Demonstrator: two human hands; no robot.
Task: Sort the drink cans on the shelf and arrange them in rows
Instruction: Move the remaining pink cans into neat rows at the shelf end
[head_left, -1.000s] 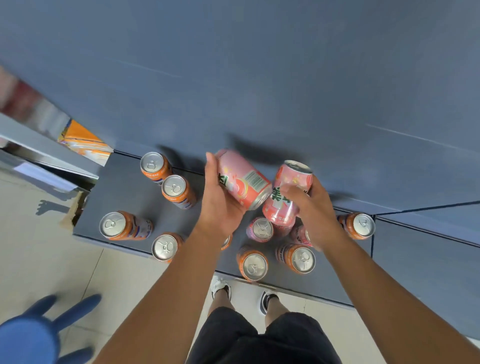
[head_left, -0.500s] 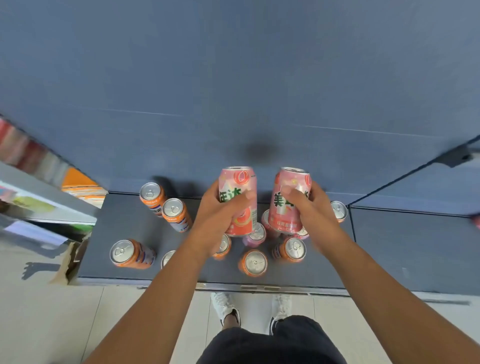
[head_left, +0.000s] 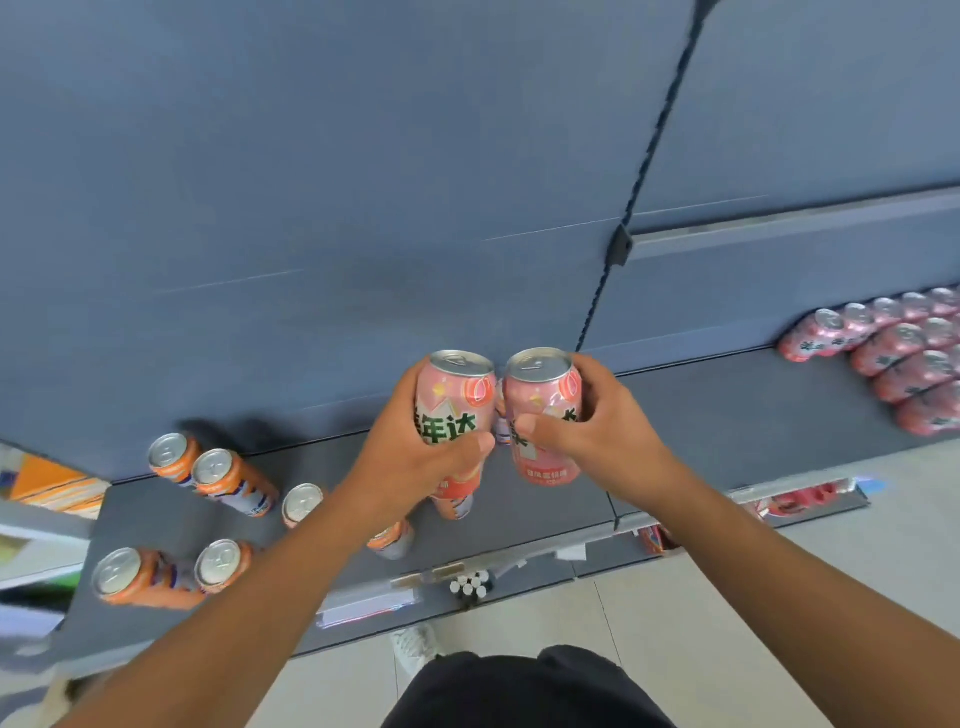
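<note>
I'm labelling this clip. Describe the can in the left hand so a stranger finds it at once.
Above the grey shelf, two upright pink cans are held side by side. The left hand grips the left can; unlike its neighbour, its big dark characters show plainly.

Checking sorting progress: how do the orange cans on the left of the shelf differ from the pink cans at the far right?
The orange cans stand scattered with gaps between them; the pink cans are packed tight in rows. The orange cans have orange-and-blue sides; the pink cans are pink with dark lettering. Both groups stand upright, silver tops up.
</note>
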